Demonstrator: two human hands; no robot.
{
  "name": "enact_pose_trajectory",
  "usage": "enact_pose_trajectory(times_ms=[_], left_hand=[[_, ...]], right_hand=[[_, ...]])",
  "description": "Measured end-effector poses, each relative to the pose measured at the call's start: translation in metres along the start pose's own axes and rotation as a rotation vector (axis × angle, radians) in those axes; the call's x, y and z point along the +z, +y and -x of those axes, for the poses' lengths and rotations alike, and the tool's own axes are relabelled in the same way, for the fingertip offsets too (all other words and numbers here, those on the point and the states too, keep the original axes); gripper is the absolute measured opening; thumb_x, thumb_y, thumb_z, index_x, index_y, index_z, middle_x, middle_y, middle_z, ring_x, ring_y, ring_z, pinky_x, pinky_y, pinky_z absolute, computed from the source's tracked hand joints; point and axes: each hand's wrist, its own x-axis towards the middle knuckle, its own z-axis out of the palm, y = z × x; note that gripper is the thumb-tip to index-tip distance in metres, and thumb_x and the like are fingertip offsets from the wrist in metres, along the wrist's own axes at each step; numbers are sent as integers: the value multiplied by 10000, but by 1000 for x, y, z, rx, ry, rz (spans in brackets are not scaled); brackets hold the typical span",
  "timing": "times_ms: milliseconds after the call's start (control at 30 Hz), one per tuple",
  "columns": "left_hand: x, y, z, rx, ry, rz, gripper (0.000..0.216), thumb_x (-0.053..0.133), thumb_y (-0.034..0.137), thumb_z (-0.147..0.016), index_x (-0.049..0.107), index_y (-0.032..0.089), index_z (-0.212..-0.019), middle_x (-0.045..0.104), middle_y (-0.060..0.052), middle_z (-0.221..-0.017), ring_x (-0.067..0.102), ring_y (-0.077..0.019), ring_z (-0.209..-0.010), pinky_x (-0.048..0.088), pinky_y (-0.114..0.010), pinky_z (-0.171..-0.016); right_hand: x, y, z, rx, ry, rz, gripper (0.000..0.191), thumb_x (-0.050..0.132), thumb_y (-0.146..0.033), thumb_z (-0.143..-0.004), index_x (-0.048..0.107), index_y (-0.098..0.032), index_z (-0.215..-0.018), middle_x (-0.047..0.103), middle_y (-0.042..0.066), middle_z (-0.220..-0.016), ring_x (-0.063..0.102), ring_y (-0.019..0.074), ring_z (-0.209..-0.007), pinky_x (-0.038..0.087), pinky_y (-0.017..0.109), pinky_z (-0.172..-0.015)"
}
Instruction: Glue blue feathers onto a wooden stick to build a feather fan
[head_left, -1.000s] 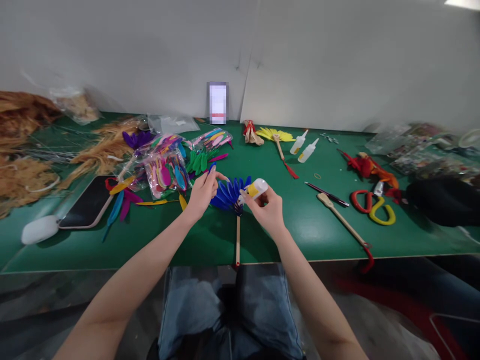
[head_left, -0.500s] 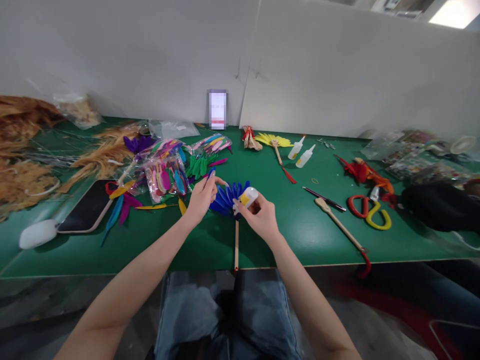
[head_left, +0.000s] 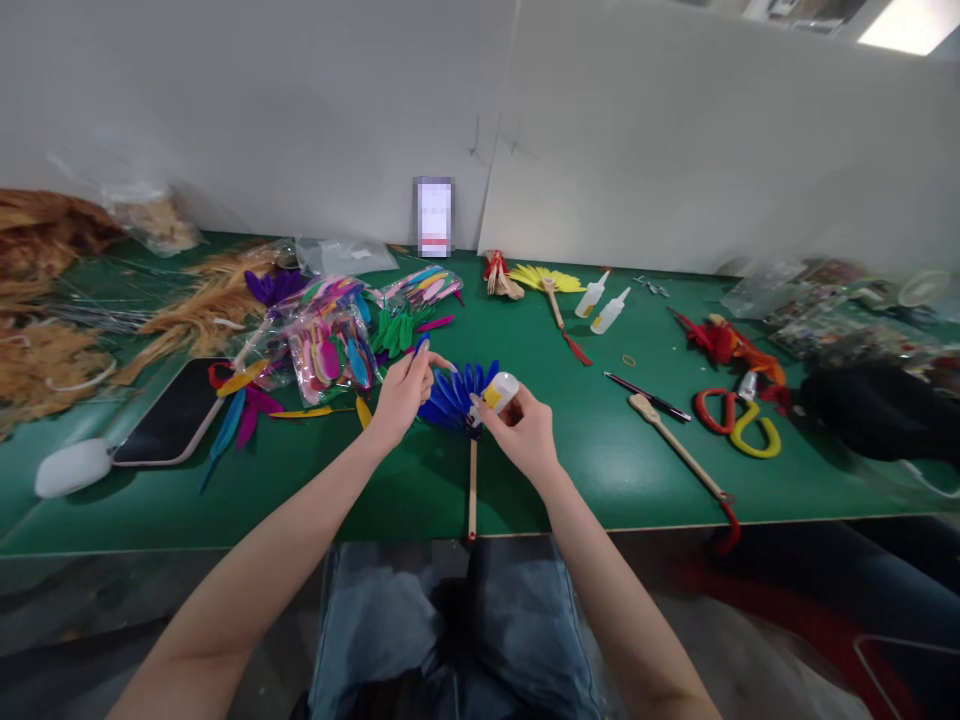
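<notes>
Fingers (head_left: 429,352) of the left hand (head_left: 401,395) pinch a blue feather above the blue feather fan (head_left: 456,395) on the green table (head_left: 585,450). The right hand (head_left: 525,432) grips a glue bottle (head_left: 496,392), nozzle at the fan's hub. A hard squeeze could flood glue onto neighbouring feathers.

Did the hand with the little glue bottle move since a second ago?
Yes, slightly. The right hand with the glue bottle has drawn in toward the blue feather fan, bringing the nozzle nearer the fan's hub above the wooden stick.
</notes>
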Motion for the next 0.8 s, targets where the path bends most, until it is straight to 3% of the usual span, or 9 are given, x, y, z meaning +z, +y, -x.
enact_pose_trajectory(times_ms=[567,700,800], left_hand=[[-2,0,0,-8,1,-13,435,462,518,-903,608,149,-724,262,64,-501,250,-64,-395,172,-228,-383],[-2,-1,-1,-4,3,-22,438,462,527,-899,607,148,-734,265,67,-497,255,-64,-390,179,-224,-377],[-2,-1,-1,1,4,-19,437,458,526,-900,607,149,-736,270,67,-498,254,-64,-389,179,-226,-377]], right_hand=[[-4,-3,-3,-11,49,6,308,637,-477,-758,529,-191,-714,414,-63,-513,335,82,-437,284,230,-428],[-3,-4,-2,-52,-14,30,302,665,-445,-733,507,-195,-670,387,-73,-496,334,76,-431,276,225,-428],[-3,-4,-2,-45,47,21,304,651,-457,-745,510,-195,-687,388,-73,-495,333,78,-432,279,224,-426]])
